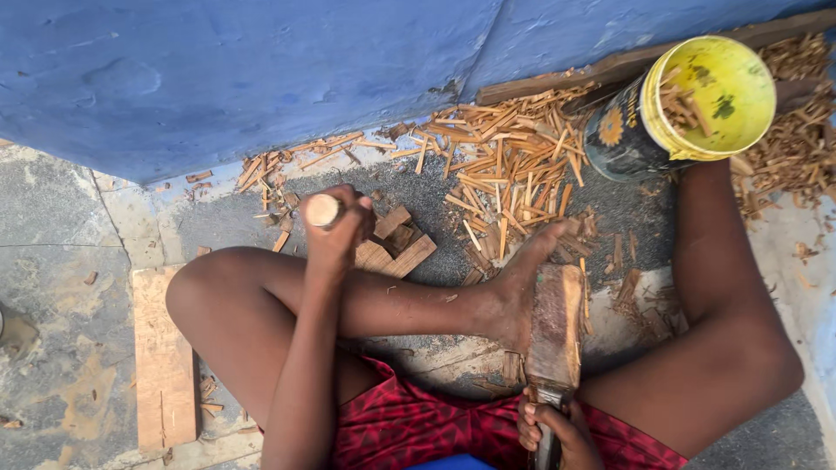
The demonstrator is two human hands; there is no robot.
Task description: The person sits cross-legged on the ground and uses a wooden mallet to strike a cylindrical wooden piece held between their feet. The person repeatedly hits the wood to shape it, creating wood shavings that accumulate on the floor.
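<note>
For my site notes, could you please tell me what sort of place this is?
Probably an informal outdoor woodworking spot on rough concrete ground beside a blue painted wall. Heaps of thin split wood sticks, a yellow-rimmed tin can and a worn wooden chopping block suggest it.

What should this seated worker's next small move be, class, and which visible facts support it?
Probably bring the left hand, raised with a round wooden handle, down toward the wood block. The right hand grips a tool at the block's near end and a foot braces the block, so it looks set for a blow. Thin split sticks lie piled beyond.
</note>
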